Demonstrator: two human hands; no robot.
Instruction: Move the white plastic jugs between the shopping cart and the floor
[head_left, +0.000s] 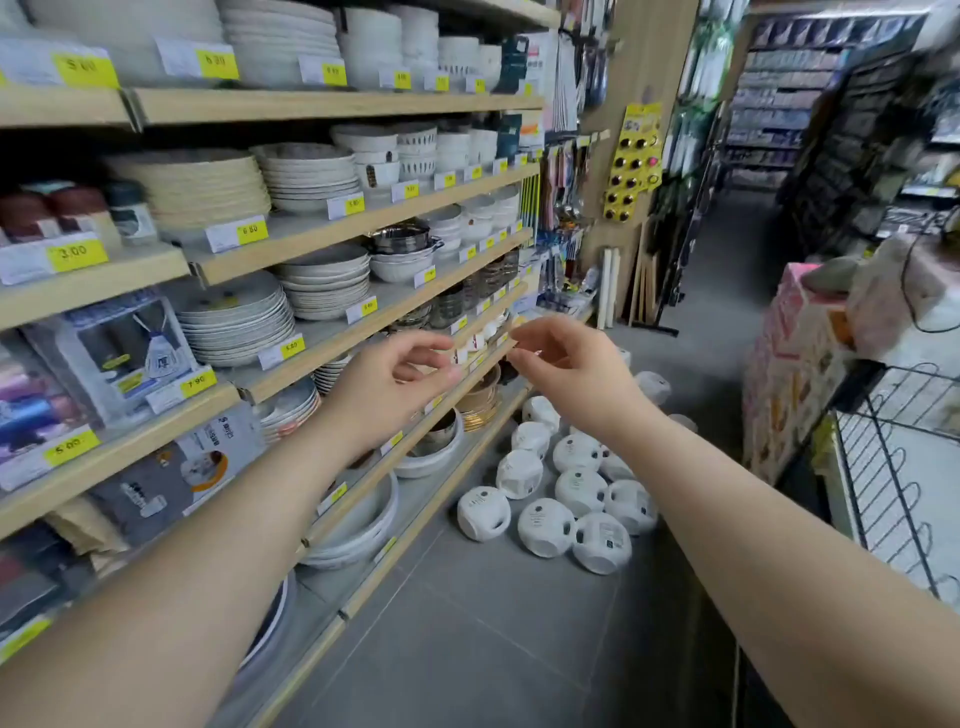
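Several white plastic jugs (576, 488) with round dark labels lie clustered on the grey floor beside the bottom shelf. One jug (483, 513) at the near left of the cluster shows its handle. The black wire shopping cart (898, 467) stands at the right edge. My left hand (389, 389) and my right hand (566, 371) are both stretched out in the air above the jugs, fingers loosely curled and apart. Neither hand holds anything.
Wooden shelves (332, 104) stacked with plates and bowls (311, 171) run along the left. A pink patterned box (789, 374) sits at the right beyond the cart. The grey aisle floor (478, 639) stretches ahead towards dark racks.
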